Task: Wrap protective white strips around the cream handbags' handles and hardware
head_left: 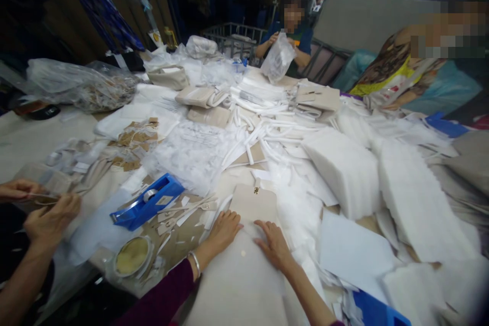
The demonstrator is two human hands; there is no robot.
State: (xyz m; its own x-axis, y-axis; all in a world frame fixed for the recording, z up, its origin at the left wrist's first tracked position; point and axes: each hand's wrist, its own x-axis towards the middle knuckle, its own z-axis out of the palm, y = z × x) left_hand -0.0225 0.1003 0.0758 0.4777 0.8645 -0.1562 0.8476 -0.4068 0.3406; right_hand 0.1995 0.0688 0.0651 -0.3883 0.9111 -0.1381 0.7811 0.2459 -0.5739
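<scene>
A beige bag [250, 290] lies flat before me, its flap [254, 204] spread away from me with a small metal clasp [256, 190] near the far edge. A thin whitish sheet [248, 244] seems to cover part of the bag below the flap. My left hand [225, 229], with a bracelet at the wrist, rests on the left side where flap and body meet, fingers stretched flat. On the right side my right hand [273, 244] touches the sheet's edge, its fingers apart and slightly bent. Neither hand visibly grips anything.
Left of me are a blue tape dispenser [147, 201], beige straps [183, 214] and a round tape roll [133, 255]. A co-worker's hands [53, 214] work at far left. White foam stacks [344, 173] stand right. Across the table a person holds a plastic bag [278, 58].
</scene>
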